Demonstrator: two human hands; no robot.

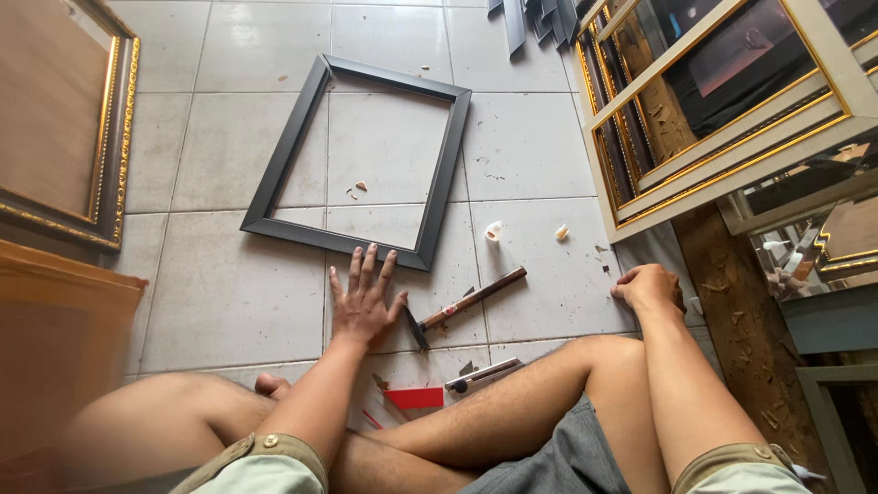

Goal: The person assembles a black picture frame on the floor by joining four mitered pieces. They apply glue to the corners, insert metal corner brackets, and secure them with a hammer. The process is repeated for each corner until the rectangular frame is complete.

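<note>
Down on the tiled floor, I am watching a person sitting cross-legged with the work laid out just past the knees. A dark rectangular frame is lying flat on the tiles, tilted a little off the tile lines, its near rail sitting just beyond the left hand; flat like that, all four corners are resting evenly and within easy reach. That left hand is pressing palm-down on the floor, fingers spread wide and pointing at the frame, the tips close to the near rail though I cannot tell whether they are touching it. The arm is reaching straight forward between the knees, seemingly bearing some weight. A hammer with a wooden handle is lying just beside the thumb, head nearest the hand, so it is ready for picking up. The right hand is resting knuckles-down on the floor out to the side, fingers curled in and holding nothing that I can see, that arm propping the body. Gold-trimmed frames are leaning at the right.
</note>
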